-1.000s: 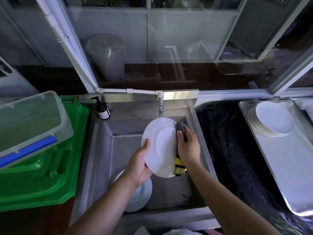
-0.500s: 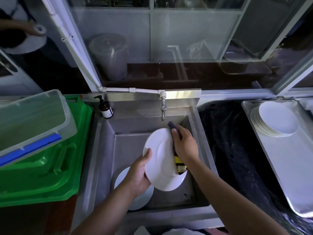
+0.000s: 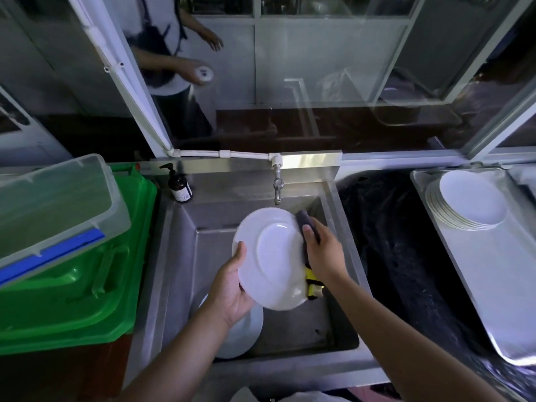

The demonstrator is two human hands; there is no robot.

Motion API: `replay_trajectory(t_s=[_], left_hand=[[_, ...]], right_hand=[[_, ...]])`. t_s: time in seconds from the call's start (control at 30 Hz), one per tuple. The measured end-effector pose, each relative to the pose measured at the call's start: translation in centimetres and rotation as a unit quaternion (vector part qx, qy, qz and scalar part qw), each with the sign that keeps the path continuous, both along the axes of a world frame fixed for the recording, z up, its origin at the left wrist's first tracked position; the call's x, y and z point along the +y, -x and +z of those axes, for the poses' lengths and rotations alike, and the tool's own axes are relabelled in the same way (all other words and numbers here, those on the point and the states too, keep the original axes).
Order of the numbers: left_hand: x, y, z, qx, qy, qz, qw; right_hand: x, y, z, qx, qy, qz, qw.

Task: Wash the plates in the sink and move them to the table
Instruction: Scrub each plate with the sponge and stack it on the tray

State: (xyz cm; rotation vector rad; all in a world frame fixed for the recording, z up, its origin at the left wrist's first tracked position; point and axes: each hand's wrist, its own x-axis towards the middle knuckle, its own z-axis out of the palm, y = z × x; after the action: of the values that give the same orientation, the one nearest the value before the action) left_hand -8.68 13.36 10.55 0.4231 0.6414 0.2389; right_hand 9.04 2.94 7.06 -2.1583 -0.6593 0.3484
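A white plate (image 3: 272, 256) is held tilted over the steel sink (image 3: 290, 329), below the tap (image 3: 277, 188). My left hand (image 3: 232, 285) grips its left rim, thumb on the face. My right hand (image 3: 323, 250) holds a dark sponge with a yellow layer (image 3: 311, 281) against the plate's right edge. Another white plate (image 3: 243, 335) lies on the sink floor at the left, partly hidden by my left wrist. A stack of several white plates (image 3: 470, 201) rests on a metal tray (image 3: 493, 280) at the right.
A brown soap pump bottle (image 3: 179, 185) stands at the sink's back left corner. A green bin (image 3: 75, 285) with a clear lidded box (image 3: 52, 210) on it fills the left. Black plastic sheeting (image 3: 397, 245) lies between sink and tray. A person stands behind the window.
My right hand with the sponge shifted slightly along the plate's right edge and the plate was tilted a little. The person behind the glass moved rightwards.
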Motion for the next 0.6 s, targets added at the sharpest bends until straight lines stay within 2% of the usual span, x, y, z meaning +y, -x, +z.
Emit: replay_trajectory(t_s=[0.07, 0.17, 0.3, 0.37, 0.47, 0.5, 0.6], left_hand=[[0.3, -0.5, 0.2, -0.008, 0.01, 0.033, 0.999], [0.2, -1.5, 0.6, -0.002, 0.001, 0.041, 0.999], [0.1, -1.3, 0.2, 0.004, 0.009, 0.019, 1.0], [0.4, -1.0, 0.0, 0.005, 0.005, 0.023, 1.0], [0.4, -1.0, -0.4, 0.012, 0.0, 0.047, 0.999], [0.3, -1.1, -0.2, 0.01, 0.003, 0.058, 0.998], [0.5, -1.9, 0.2, 0.006, 0.021, 0.079, 0.997]], right_hand=[[-0.3, 1.9, 0.1, -0.05, -0.021, 0.001, 0.999], [0.1, 6.9, -0.2, -0.174, -0.048, 0.081, 0.98], [0.4, 7.8, -0.3, -0.239, -0.074, 0.18, 0.951], [0.1, 5.6, -0.9, -0.237, -0.051, 0.162, 0.957], [-0.1, 2.9, -1.5, -0.135, -0.012, 0.055, 0.989], [0.0, 3.3, -1.4, -0.132, -0.022, 0.046, 0.99], [0.3, 6.8, -0.7, -0.238, -0.065, 0.117, 0.962]])
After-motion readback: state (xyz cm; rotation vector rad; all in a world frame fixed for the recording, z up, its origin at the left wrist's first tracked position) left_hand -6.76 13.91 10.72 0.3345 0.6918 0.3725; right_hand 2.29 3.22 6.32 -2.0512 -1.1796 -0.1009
